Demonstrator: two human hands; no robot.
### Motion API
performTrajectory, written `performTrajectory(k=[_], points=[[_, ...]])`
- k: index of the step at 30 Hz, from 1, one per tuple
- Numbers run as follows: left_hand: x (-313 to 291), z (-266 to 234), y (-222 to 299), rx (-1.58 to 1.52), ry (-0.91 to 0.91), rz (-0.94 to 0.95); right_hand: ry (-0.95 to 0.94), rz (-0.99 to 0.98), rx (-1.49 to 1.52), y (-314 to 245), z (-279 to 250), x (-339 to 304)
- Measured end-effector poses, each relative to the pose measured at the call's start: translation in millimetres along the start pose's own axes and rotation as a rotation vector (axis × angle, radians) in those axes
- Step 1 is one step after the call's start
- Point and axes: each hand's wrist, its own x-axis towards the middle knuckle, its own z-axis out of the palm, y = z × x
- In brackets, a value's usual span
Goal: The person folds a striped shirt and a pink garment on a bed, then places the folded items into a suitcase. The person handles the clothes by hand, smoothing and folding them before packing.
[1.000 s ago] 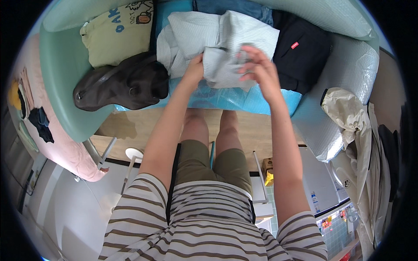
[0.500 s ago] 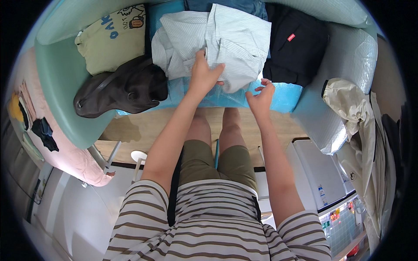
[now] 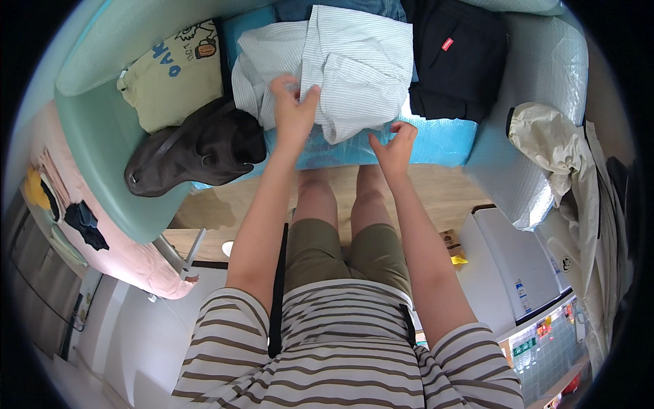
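A white shirt with thin grey stripes [image 3: 361, 68] lies partly folded on the blue bubble-wrap-covered sofa seat [image 3: 436, 140] in front of me. My left hand [image 3: 291, 117] is over the shirt's left part, thumb and fingers apart, the fingertips at the cloth. At the shirt's near right corner, my right hand [image 3: 395, 146] hovers just off the fabric. Its fingers are loosely bent, the thumb stands away, and nothing is in it.
Left of the shirt are a folded pale yellow printed T-shirt [image 3: 174, 78] and a dark brown bag [image 3: 194, 153]. Folded black clothing [image 3: 456, 65] lies on the right, blue jeans [image 3: 340, 8] behind. A beige drawstring bag [image 3: 555, 140] hangs at the right armrest [image 3: 545, 75].
My left hand has shifted left across the shirt and its thumb has spread from the fingers. My right hand has moved slightly left and nearer to me. The view has shifted a little.
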Motion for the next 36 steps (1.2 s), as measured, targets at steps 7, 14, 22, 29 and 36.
performTrajectory(k=[7, 14, 22, 29, 36], points=[[-56.5, 0.9, 26.8, 0.097, 0.131, 0.085, 0.002, 0.071, -0.174, 4.4, 15.1, -1.4], [-73.5, 5.8, 19.5, 0.466, 0.026, 0.390, -0.008, 0.245, -0.225, 17.6, 30.5, 8.4], [-58.0, -14.8, 16.8, 0.281, 0.051, 0.487, 0.016, 0.057, 0.285, 40.8, -2.4, 3.5], [-49.8, -30.5, -58.0, 0.503, -0.021, 0.242, -0.279, 0.232, 0.212, 66.5, 14.5, 16.8], [-52.1, -26.8, -30.0, 0.267, -0.061, 0.205, 0.036, 0.553, 0.610, 44.4, 7.8, 46.7]])
